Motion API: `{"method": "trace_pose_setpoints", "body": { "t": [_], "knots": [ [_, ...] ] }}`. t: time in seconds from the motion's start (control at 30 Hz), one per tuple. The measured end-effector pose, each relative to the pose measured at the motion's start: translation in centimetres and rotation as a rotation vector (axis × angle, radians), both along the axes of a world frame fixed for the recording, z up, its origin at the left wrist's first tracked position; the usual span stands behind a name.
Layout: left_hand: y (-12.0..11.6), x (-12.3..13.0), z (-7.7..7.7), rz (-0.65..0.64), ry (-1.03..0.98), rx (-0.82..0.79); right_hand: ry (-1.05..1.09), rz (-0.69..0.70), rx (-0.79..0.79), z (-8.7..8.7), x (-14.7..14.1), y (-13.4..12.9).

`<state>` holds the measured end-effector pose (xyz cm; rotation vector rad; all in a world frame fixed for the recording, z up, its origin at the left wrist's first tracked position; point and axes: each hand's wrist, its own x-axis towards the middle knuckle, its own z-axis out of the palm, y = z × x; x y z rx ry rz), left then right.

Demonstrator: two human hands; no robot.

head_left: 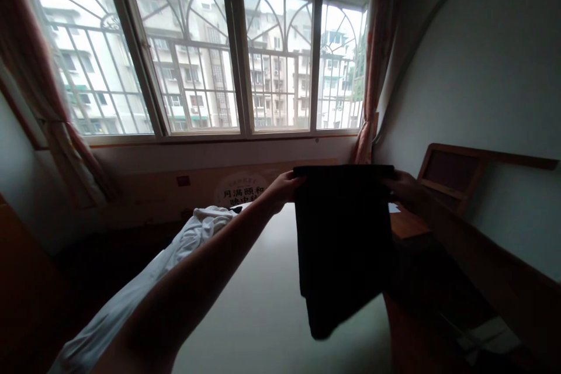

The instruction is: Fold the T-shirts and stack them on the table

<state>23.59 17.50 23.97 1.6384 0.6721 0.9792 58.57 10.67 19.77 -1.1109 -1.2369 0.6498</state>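
Observation:
A black cloth (344, 239) hangs between my two hands above a white tabletop (249, 286). My left hand (286, 188) is closed on its upper left corner. At the upper right corner, my right hand (403, 187) grips the same cloth; its fingers are dark against it. The cloth's top edge is stretched nearly level, and its lower edge slants, hanging lowest left of its middle. Crumpled white fabric (205, 225) lies along the left side of the table.
Behind the table are a barred window (197, 52) and a box or board with printed characters (243, 193). Curtains (372, 70) hang at the window's sides. A wooden chair or frame (451, 170) stands at the right by the wall.

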Motion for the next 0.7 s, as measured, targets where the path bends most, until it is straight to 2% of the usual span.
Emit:
{"method": "trace_pose_setpoints", "body": {
  "t": [0.1,0.17,0.23,0.3,0.33,0.4,0.47,0.6,0.67,0.7],
  "knots": [
    [4.6,2.0,0.8,0.059,0.012,0.112,0.044,0.002,-0.031,0.8,0.4,4.5],
    [7.2,2.9,1.2,0.088,0.015,0.187,0.094,0.024,0.011,0.7,1.0,7.0],
    [9.1,3.4,0.8,0.098,0.047,0.267,0.125,0.058,0.075,-0.2,1.8,8.6],
    [9.9,3.3,-1.1,0.079,0.112,0.334,0.112,0.065,0.092,-2.5,2.6,9.2],
    [9.9,3.0,-2.6,0.061,0.155,0.363,0.075,0.054,0.079,-4.1,3.0,9.1],
    [9.0,2.2,-6.7,0.018,0.257,0.412,-0.076,0.009,0.026,-8.2,3.7,8.2],
    [7.3,1.2,-11.7,-0.019,0.367,0.459,-0.302,-0.030,-0.018,-13.1,4.2,6.6],
    [3.0,-0.3,-21.5,-0.075,0.581,0.489,-0.545,0.084,-0.212,-22.4,4.5,2.6],
    [1.4,-0.6,-24.9,-0.090,0.657,0.491,-0.556,0.075,-0.267,-25.5,4.2,1.2],
    [1.0,-0.7,-26.0,-0.083,0.682,0.493,-0.543,0.052,-0.277,-26.5,4.1,0.8]
  ]
}}
